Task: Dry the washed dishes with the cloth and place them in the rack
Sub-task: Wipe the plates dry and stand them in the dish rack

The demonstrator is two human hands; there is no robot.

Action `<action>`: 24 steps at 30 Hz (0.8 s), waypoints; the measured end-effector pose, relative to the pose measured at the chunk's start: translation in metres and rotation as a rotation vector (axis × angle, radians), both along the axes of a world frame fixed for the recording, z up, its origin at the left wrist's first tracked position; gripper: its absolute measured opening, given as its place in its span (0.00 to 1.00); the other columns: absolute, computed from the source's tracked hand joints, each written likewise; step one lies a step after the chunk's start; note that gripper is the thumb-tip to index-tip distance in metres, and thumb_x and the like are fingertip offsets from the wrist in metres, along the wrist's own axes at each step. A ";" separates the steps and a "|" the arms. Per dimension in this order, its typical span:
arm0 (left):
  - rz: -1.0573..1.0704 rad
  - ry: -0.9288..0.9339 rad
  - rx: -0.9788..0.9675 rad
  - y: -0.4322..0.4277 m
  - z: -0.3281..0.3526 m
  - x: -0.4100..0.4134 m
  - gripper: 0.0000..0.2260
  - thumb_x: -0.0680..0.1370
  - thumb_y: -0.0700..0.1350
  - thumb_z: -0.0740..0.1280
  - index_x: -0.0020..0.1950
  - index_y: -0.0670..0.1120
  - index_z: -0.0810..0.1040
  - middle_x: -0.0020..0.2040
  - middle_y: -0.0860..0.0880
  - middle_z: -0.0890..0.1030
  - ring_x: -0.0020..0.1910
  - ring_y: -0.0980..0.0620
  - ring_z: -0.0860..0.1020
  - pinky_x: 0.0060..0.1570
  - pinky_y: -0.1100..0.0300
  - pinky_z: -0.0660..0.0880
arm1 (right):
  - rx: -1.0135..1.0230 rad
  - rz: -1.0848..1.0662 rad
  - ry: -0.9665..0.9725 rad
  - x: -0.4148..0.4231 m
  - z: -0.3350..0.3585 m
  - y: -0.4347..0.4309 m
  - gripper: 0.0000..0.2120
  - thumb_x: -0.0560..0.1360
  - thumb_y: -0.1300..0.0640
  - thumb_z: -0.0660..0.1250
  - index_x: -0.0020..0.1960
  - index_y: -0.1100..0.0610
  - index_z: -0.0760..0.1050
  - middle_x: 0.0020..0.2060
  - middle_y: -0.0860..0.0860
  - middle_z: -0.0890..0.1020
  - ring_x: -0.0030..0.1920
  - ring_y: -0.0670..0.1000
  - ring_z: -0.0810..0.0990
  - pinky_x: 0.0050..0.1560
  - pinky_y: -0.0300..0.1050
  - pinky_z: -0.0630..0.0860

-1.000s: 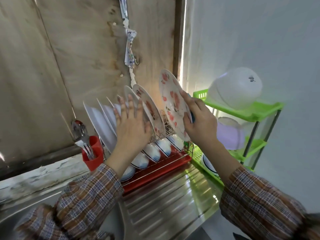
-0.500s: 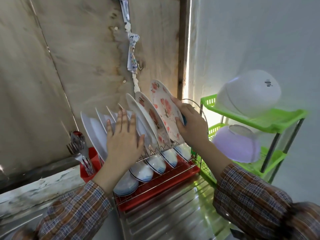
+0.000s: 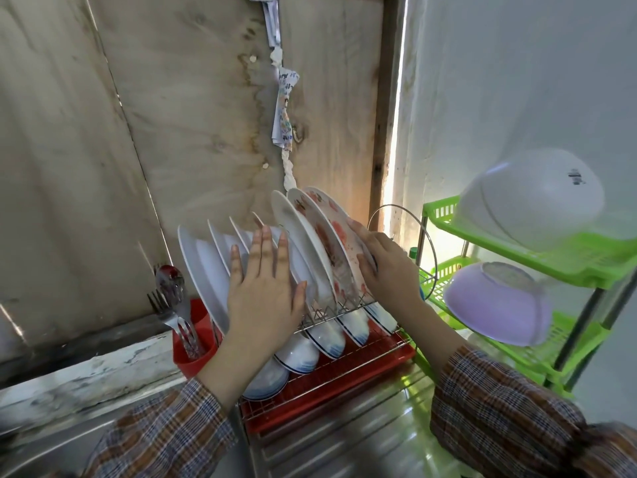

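Observation:
A wire dish rack with a red drip tray (image 3: 344, 391) stands on the steel drainboard. Its upper tier holds several upright white plates (image 3: 203, 267) and flower-patterned plates; bowls (image 3: 327, 334) sit on the lower tier. My left hand (image 3: 265, 291) lies flat with straight fingers against the white plates. My right hand (image 3: 389, 270) grips the rightmost flowered plate (image 3: 336, 222), which stands in the rack's right end beside another flowered plate. A bit of blue shows under my right wrist; I cannot tell what it is.
A red cutlery cup (image 3: 193, 346) with forks and spoons hangs at the rack's left. To the right stands a green plastic shelf (image 3: 586, 257) with an upturned white bowl (image 3: 531, 198) above and a purple bowl (image 3: 499, 301) below. Plywood wall behind; steel drainboard (image 3: 362, 443) in front.
My right hand has lowered the flowered plate from up in the air into the right end of the rack. My left hand has stayed flat on the white plates.

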State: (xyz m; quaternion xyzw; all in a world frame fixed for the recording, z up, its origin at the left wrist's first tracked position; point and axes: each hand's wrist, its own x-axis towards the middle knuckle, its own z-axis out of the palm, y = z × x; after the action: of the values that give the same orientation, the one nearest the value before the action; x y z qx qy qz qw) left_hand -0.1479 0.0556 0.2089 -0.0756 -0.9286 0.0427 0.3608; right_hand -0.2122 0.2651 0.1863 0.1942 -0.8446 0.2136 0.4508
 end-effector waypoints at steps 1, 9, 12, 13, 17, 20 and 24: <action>-0.001 0.002 -0.002 0.000 0.000 0.000 0.31 0.76 0.56 0.54 0.73 0.37 0.67 0.72 0.34 0.68 0.71 0.37 0.68 0.71 0.40 0.51 | 0.013 -0.003 0.004 0.001 -0.001 0.001 0.30 0.76 0.59 0.64 0.74 0.44 0.58 0.51 0.55 0.80 0.41 0.56 0.79 0.29 0.48 0.77; 0.055 -0.048 -0.040 0.002 0.000 0.000 0.33 0.76 0.57 0.54 0.75 0.39 0.63 0.74 0.36 0.66 0.73 0.39 0.65 0.72 0.42 0.48 | -0.013 -0.004 -0.049 0.011 -0.010 0.002 0.37 0.77 0.63 0.65 0.77 0.46 0.47 0.47 0.59 0.79 0.38 0.58 0.78 0.30 0.53 0.78; 0.063 -0.047 -0.048 0.000 0.001 0.001 0.33 0.76 0.57 0.55 0.76 0.39 0.62 0.74 0.36 0.64 0.74 0.39 0.64 0.73 0.43 0.47 | -0.118 -0.008 -0.036 0.015 -0.021 0.002 0.36 0.78 0.63 0.63 0.77 0.45 0.47 0.49 0.59 0.79 0.41 0.58 0.78 0.33 0.51 0.76; 0.063 -0.053 -0.047 0.000 0.002 0.002 0.33 0.77 0.57 0.55 0.76 0.39 0.61 0.75 0.36 0.63 0.74 0.39 0.63 0.73 0.43 0.46 | -0.153 -0.007 -0.023 0.015 -0.023 0.002 0.35 0.79 0.62 0.62 0.77 0.45 0.46 0.50 0.59 0.78 0.42 0.58 0.78 0.34 0.48 0.75; 0.054 -0.053 -0.046 0.001 0.003 0.002 0.32 0.77 0.57 0.55 0.76 0.38 0.62 0.74 0.35 0.64 0.74 0.38 0.64 0.72 0.42 0.46 | -0.209 -0.003 0.027 0.015 -0.029 0.000 0.34 0.79 0.62 0.61 0.78 0.47 0.46 0.54 0.60 0.78 0.46 0.59 0.78 0.37 0.49 0.75; 0.022 -0.045 -0.024 0.001 0.002 0.001 0.32 0.75 0.56 0.54 0.72 0.36 0.68 0.70 0.34 0.70 0.70 0.37 0.70 0.70 0.42 0.53 | -0.217 -0.007 0.065 0.015 -0.032 -0.001 0.32 0.79 0.65 0.61 0.78 0.52 0.51 0.55 0.60 0.78 0.47 0.58 0.78 0.41 0.46 0.74; -0.010 -0.012 -0.010 0.000 -0.001 -0.001 0.32 0.75 0.56 0.53 0.71 0.36 0.69 0.70 0.33 0.70 0.70 0.37 0.70 0.70 0.41 0.53 | -0.285 0.035 0.034 0.013 -0.033 0.001 0.29 0.82 0.60 0.59 0.78 0.51 0.52 0.56 0.58 0.78 0.49 0.57 0.78 0.42 0.50 0.76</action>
State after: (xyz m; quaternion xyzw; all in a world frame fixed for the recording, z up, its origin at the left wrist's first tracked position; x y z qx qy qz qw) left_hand -0.1485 0.0560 0.2077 -0.0821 -0.9302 0.0451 0.3549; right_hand -0.1989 0.2657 0.1535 0.1465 -0.7944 0.3359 0.4844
